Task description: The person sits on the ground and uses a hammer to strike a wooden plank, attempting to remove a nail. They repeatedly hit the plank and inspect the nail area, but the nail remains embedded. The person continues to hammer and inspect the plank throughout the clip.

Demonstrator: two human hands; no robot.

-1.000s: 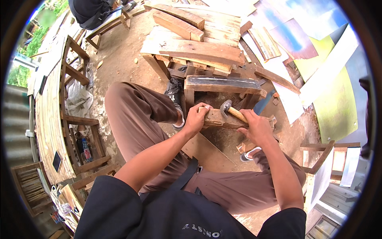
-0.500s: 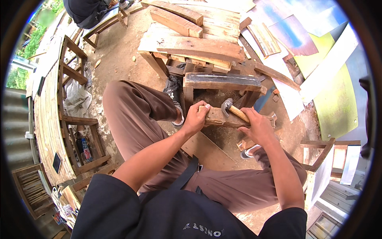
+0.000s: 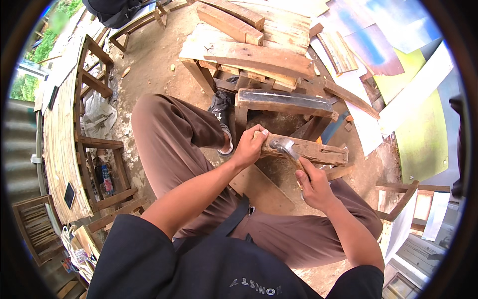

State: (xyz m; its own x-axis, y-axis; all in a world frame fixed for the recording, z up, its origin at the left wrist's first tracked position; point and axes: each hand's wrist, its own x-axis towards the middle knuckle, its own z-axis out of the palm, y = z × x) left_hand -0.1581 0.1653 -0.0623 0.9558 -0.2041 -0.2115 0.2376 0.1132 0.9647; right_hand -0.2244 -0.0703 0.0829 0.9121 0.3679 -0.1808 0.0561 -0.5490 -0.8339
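Wood block: on the person's side of the low bench, apart from its near edge; right end out past the bench's near right corner. Support underneath: cannot tell.
Left hand: closed around the block's left end, thumb on top.
Hammer: head over the block's upper face, toward its left end; touching or just clear, cannot tell.
Right hand: wrapped around the hammer's handle.
Thumb risk: head sits near the left thumb; a glancing blow could catch it.
Tilt risk: block's right end has no hand on it; off-centre force could twist it.
Split risk: dark cracks along the near side might open under impact.
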